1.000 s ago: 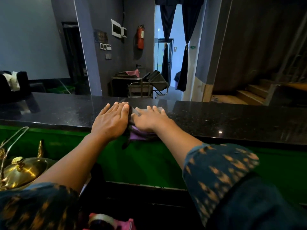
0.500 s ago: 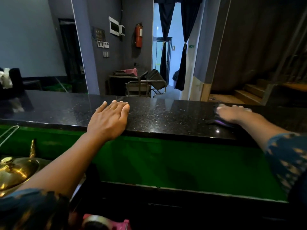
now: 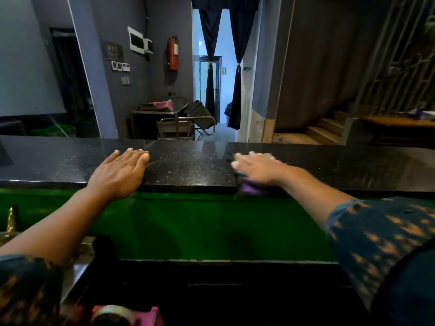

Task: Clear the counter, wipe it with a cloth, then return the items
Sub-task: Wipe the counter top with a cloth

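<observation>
Right hand (image 3: 257, 168), pressed flat on the purple cloth (image 3: 250, 188), sweeps back toward the spread, bracing left hand (image 3: 120, 171), so wiping the table (image 3: 188, 165) continues.

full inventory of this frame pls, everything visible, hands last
counter: 1, black speckled stone, across mid-frame
counter front panel: 1, green, below the slab
cloth: 1, purple, under the right hand at the counter's near edge
fire extinguisher: 1, red, on the grey wall
curtains: 2, dark, tied back in the doorway
metal cart: 1, steel, behind the counter
pink fabric: 1, on the cart top
stairs: 1 flight, wooden, right background
tape dispenser: 1, pink, bottom edge
brass item: 1, gold, left edge, mostly cut off
left hand: flat on the counter, empty
right hand: flat on the cloth, blurred
</observation>
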